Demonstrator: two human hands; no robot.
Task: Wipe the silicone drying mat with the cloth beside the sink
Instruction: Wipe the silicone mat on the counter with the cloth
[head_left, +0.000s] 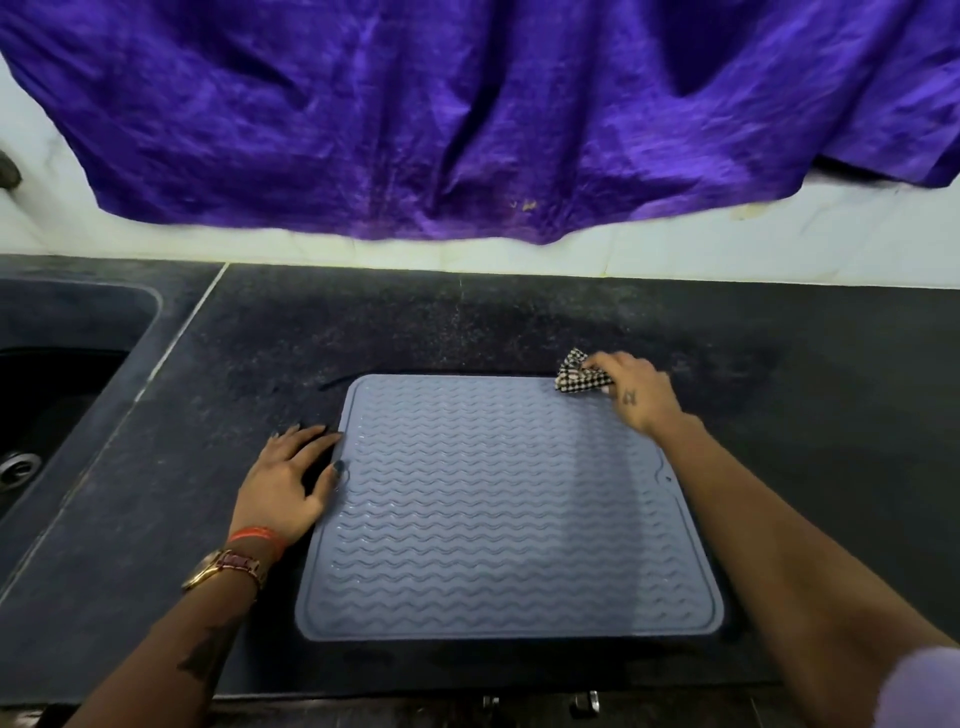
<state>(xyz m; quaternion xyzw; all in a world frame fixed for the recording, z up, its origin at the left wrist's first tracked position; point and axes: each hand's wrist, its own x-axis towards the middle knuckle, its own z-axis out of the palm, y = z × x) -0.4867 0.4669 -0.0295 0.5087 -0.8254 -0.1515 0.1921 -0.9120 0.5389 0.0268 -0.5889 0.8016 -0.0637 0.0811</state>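
Dark sink (57, 374) sits far left of the mat, set into the black worktop (249, 332). Left hand (291, 480) lies flat at the mat's left edge, grip spread, thumb tip touching the rim. Grey-blue silicone drying mat (498, 509) lies flat on the worktop, wavy ribs up. Right hand (636, 392) at the mat's far right corner, grip pinching a bunched checkered cloth (576, 375) on that corner. Purple fabric (467, 114) hangs behind the mat.

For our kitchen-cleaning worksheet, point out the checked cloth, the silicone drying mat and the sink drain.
checked cloth (577, 375): head view, on the bunched fabric left of the fingers.
silicone drying mat (498, 509): head view, on its ridged middle.
sink drain (16, 466): head view, on the metal ring.
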